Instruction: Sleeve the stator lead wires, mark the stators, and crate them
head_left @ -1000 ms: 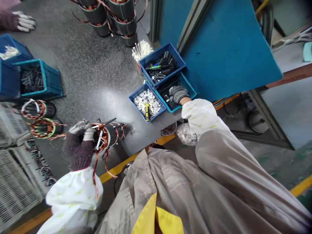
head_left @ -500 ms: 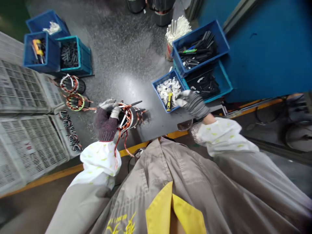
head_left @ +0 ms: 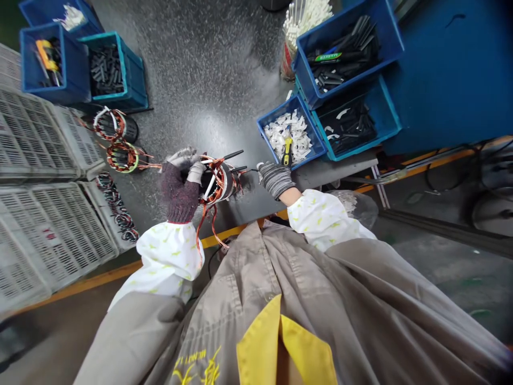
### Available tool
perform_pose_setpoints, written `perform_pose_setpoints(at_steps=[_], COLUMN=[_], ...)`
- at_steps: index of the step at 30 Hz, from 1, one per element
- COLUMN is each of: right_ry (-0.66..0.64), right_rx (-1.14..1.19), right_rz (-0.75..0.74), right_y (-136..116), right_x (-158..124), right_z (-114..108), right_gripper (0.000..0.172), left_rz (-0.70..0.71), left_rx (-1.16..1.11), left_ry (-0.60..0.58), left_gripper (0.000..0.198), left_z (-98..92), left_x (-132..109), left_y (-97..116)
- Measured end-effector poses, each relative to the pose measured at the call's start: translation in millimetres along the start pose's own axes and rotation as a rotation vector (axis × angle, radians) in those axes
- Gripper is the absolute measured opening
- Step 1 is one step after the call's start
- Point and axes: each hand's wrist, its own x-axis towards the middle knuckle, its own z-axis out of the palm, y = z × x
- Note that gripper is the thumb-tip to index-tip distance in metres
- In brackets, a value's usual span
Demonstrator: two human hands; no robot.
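Note:
My left hand (head_left: pixel 183 168), in a dark glove with pale fingertips, is closed around the near side of a motor stator (head_left: pixel 227 182). Copper windings, white bands and two black sleeved leads show on the stator, and loose reddish leads hang down toward my body. My right hand (head_left: pixel 276 179), in a grey striped glove, is just right of the stator, apart from it. Its fingers are pressed together, and a thin dark tip shows at them, too small to name. Behind it, a yellow-handled tool (head_left: pixel 287 149) lies on white pieces in a small blue bin (head_left: pixel 262 122).
Two more stators (head_left: pixel 122 156) stand at the left by pale slatted crates (head_left: pixel 44 235). Bins of black pieces (head_left: pixel 106 69) and tools are at the far left. Larger bins (head_left: pixel 348 83) with black sleeves and a marker, plus a bundle of white sticks (head_left: pixel 306 21), are at the right.
My right hand has moved left from the bin of white pieces to near the stator. My left hand still holds the stator. The view has shifted slightly.

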Motion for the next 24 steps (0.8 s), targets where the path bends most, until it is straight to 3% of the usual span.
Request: perform_pose_setpoints(at_steps=[9,14,19,24], right_ry=[-0.003,0.015,0.137,0.018], right_rx=[-0.074,0.023,0.184,0.240], right_rz=[-0.065,-0.157,-0.015,-0.088], right_y=[-8.7,-2.1,13.3,-1.8], right_x=[-5.1,2.4,5.3,1.0], right_z=[-14.2,1.2,12.4,20.8], right_gripper=[0.041,0.041,0.041,0.032], left_rz=[-0.030,-0.022,-0.045,-0.016], left_rx=[0.017,0.005,-0.007,0.046], left_ry=[-0.019,-0.019,-0.025,-0.011], left_gripper=[0.019,0.019,0.017,0.013], left_z=[2.7,2.6,1.4,2.0], left_x=[-1.9,-1.6,-0.1,-1.0], left_y=[0.5,-0.3,3.8,4.2])
